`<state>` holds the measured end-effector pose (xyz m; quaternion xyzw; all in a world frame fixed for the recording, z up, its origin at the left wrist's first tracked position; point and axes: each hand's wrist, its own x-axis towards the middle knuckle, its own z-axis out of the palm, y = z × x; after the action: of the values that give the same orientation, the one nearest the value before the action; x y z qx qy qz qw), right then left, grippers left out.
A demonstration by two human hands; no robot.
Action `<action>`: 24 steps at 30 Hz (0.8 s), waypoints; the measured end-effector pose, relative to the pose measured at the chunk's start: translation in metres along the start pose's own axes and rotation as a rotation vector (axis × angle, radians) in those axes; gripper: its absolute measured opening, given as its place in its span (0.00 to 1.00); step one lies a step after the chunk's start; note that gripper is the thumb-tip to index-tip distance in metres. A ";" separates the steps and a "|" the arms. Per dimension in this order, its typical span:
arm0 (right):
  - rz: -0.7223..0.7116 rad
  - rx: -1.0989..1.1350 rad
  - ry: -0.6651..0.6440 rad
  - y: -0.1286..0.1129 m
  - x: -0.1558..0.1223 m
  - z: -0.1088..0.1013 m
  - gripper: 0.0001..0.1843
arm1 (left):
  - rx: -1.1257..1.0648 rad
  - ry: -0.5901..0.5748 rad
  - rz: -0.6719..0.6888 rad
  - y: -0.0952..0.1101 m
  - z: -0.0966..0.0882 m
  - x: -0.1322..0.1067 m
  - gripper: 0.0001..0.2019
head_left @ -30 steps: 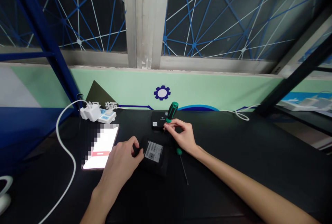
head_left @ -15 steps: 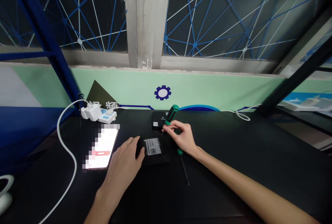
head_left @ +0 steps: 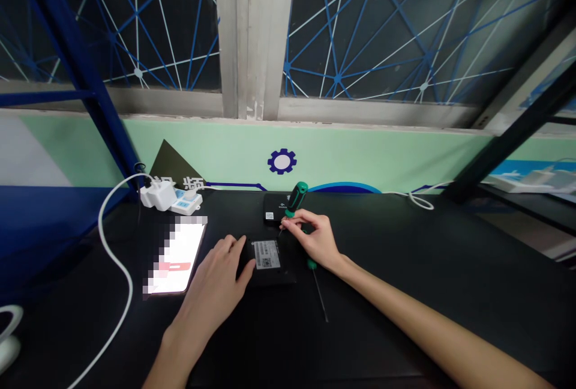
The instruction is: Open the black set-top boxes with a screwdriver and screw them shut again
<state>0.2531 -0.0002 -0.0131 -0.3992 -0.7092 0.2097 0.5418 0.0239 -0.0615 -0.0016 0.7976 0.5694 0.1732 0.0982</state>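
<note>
A flat black electronic box (head_left: 288, 276) with a white printed label (head_left: 267, 255) lies on the table. My left hand (head_left: 216, 284) grips its left side, thumb near the label and fingers along the far left corner. Pinched in the fingers of my right hand (head_left: 318, 239) is a green-and-black screwdriver (head_left: 296, 199), low on the handle. It leans to the right, with its tip at the box's far right corner; the exact contact is too small to make out. A second screwdriver (head_left: 320, 293) lies partly under my right hand, its shaft pointing toward me.
Behind the box sits another black case (head_left: 274, 204) with a small white sticker. To the left are a lit phone (head_left: 177, 260), a power strip (head_left: 185, 202) with white plugs and a curving white cable (head_left: 128, 263). A green wall (head_left: 360, 155) bounds the table's back.
The labelled box and my left hand have shifted very slightly to the right. The screwdriver in my right hand has moved slightly left at its top.
</note>
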 end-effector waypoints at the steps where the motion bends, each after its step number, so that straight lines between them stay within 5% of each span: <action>1: -0.003 -0.002 0.000 0.000 0.000 0.000 0.13 | -0.007 -0.009 -0.003 0.000 0.000 0.000 0.25; 24: -0.038 -0.068 -0.023 0.000 0.001 0.001 0.14 | -0.111 -0.080 -0.031 -0.004 -0.003 -0.002 0.28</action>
<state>0.2521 0.0003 -0.0127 -0.4014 -0.7298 0.1797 0.5234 0.0182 -0.0622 -0.0003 0.7882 0.5669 0.1711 0.1678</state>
